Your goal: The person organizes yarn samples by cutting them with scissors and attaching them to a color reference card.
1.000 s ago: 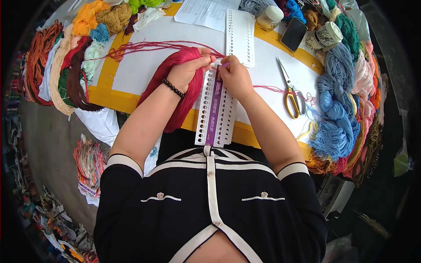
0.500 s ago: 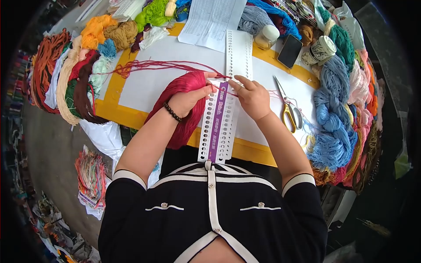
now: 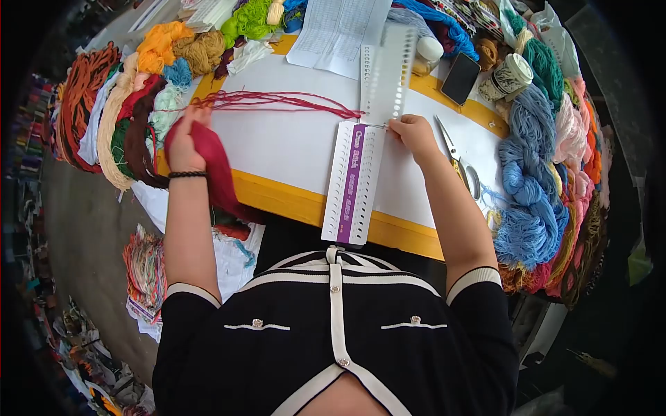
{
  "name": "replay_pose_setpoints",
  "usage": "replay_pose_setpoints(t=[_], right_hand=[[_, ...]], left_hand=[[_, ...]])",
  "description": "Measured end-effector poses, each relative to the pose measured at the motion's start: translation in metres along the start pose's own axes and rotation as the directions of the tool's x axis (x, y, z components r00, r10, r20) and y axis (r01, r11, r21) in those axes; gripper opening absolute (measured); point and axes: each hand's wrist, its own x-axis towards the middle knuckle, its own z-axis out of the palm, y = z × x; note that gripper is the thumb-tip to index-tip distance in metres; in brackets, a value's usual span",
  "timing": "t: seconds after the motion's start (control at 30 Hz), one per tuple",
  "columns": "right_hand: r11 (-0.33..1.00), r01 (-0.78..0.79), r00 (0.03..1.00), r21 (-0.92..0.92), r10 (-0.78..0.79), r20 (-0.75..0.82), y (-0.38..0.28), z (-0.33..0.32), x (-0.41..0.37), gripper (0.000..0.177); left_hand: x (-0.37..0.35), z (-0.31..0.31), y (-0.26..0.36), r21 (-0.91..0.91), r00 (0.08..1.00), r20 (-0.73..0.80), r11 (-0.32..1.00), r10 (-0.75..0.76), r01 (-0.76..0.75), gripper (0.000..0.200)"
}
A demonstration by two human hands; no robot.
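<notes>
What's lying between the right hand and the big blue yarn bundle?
A pair of scissors lies there, between the right hand and the blue yarn bundle, its handles partly behind the forearm. The head view shows it.

Lighting: bright, even over the bench [image 3: 291, 145]; shadows soft. Fisheye bending and black vignette outward from it; floor [image 3: 90, 229] beyond dim.

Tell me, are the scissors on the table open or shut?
Shut. The scissors lie flat on the white table beside the right hand, and their blades run together as one line to the tip.
</notes>
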Motion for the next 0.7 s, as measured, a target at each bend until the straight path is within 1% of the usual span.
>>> replay_pose_setpoints(t=[0.03,0.07,0.1,0.13,0.17,0.2,0.23,0.27,0.3,0.33,0.37,0.43,0.47,0.5,0.53,0.57,0.63,0.67,0.7], right_hand=[[0.955,-0.078,0.993,-0.285,0.049,-0.109,-0.008,-0.001,-0.003,0.028],[0.955,-0.080,0.993,-0.285,0.052,-0.105,-0.014,0.000,-0.008,0.028],[0.913,-0.025,0.985,-0.407,-0.048,-0.169,-0.020,0.001,-0.015,0.030],[0.850,0.018,0.965,-0.527,-0.154,-0.214,-0.027,0.003,-0.024,0.033],[0.855,0.163,0.931,-0.492,-0.299,-0.209,-0.037,0.008,-0.037,0.031],[0.838,0.303,0.877,-0.454,-0.432,-0.211,-0.047,0.016,-0.054,0.028],[0.857,0.464,0.841,-0.226,-0.506,-0.192,-0.057,0.025,-0.071,0.024],[0.860,0.504,0.860,0.076,-0.493,-0.130,-0.070,0.036,-0.090,0.017],[0.806,0.554,0.831,0.209,-0.552,-0.073,-0.074,0.046,-0.102,0.014],[0.804,0.510,0.842,0.305,-0.540,0.015,-0.081,0.053,-0.113,0.013],[0.776,0.472,0.817,0.418,-0.564,0.124,-0.087,0.056,-0.119,0.014],[0.798,0.231,0.895,0.556,-0.399,0.200,-0.094,0.062,-0.129,0.015],[0.799,0.229,0.895,0.556,-0.397,0.202,-0.091,0.063,-0.128,0.015],[0.803,0.173,0.901,0.571,-0.363,0.238,-0.087,0.066,-0.125,0.015],[0.804,0.116,0.904,0.583,-0.329,0.274,-0.085,0.067,-0.124,0.016],[0.806,0.113,0.904,0.581,-0.326,0.276,-0.083,0.066,-0.124,0.016],[0.783,0.044,0.895,0.621,-0.307,0.324,-0.081,0.064,-0.124,0.016],[0.784,0.043,0.894,0.620,-0.307,0.326,-0.081,0.064,-0.125,0.016],[0.779,0.100,0.898,0.619,-0.339,0.282,-0.080,0.064,-0.125,0.016]], left_hand=[[-0.008,0.002,-0.013,0.086,0.994,0.037,0.992,-0.098,0.095,0.035],[-0.043,0.031,-0.025,0.310,0.994,0.031,0.946,-0.105,0.091,0.032],[-0.062,0.041,-0.039,0.367,0.982,0.034,0.916,-0.187,0.162,0.026],[-0.075,0.043,-0.050,0.414,0.958,0.120,0.890,-0.260,0.189,0.023],[-0.093,0.049,-0.059,0.460,0.931,0.239,0.877,-0.275,0.141,0.023],[-0.113,0.058,-0.061,0.518,0.891,0.351,0.852,-0.289,0.072,0.024],[-0.126,0.065,-0.065,0.506,0.845,0.385,0.850,-0.372,0.143,0.030],[-0.136,0.071,-0.066,0.522,0.799,0.439,0.840,-0.411,0.145,0.034],[-0.143,0.075,-0.068,0.538,0.747,0.491,0.830,-0.449,0.146,0.039],[-0.150,0.080,-0.071,0.538,0.745,0.489,0.829,-0.454,0.152,0.039],[-0.155,0.084,-0.075,0.512,0.731,0.518,0.846,-0.444,0.151,0.042],[-0.161,0.090,-0.079,0.485,0.716,0.546,0.861,-0.434,0.153,0.045],[-0.163,0.092,-0.081,0.484,0.695,0.577,0.865,-0.429,0.132,0.046],[-0.165,0.092,-0.082,0.483,0.672,0.607,0.868,-0.424,0.112,0.048],[-0.166,0.092,-0.084,0.483,0.673,0.605,0.868,-0.426,0.115,0.048],[-0.166,0.091,-0.087,0.473,0.680,0.600,0.872,-0.422,0.124,0.047],[-0.167,0.090,-0.088,0.462,0.687,0.596,0.877,-0.416,0.131,0.046],[-0.167,0.090,-0.087,0.471,0.686,0.595,0.873,-0.418,0.123,0.047],[-0.168,0.090,-0.087,0.481,0.686,0.595,0.869,-0.420,0.115,0.048]])
